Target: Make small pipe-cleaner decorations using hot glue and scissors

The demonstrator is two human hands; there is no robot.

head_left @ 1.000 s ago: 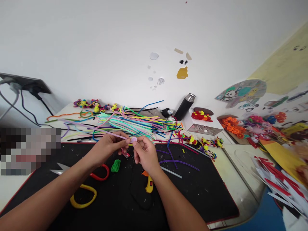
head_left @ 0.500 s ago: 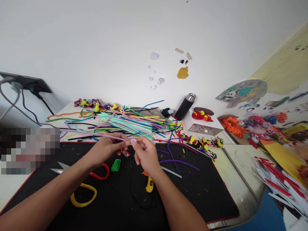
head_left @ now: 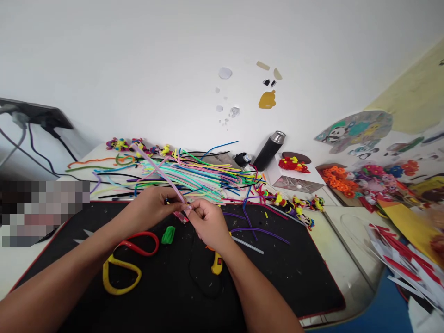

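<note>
Between my two hands is a light purple pipe cleaner [head_left: 166, 178], its long free part slanting up and left over the pile. My left hand [head_left: 157, 206] pinches it near its lower end. The fingertips of my right hand [head_left: 204, 217] press on that same end, which is partly hidden by the fingers. A small red piece [head_left: 180, 216] shows just under my left fingers. Below my hands lie a green pipe cleaner bundle [head_left: 168, 235] and a yellow-handled tool [head_left: 217, 263]. Scissors [head_left: 122, 277] with red and yellow handles lie partly under my left forearm.
A pile of coloured pipe cleaners [head_left: 194, 175] spreads behind the black mat [head_left: 294, 277]. Several small colourful figures [head_left: 301, 215] lie at the right and back left. A black thermos [head_left: 268, 152] stands by a white box [head_left: 298, 182]. Power cables [head_left: 31, 148] hang at left.
The free part of the light purple pipe cleaner has swung up from nearly level to a steep slant. The coiled tip between my fingers is now less visible.
</note>
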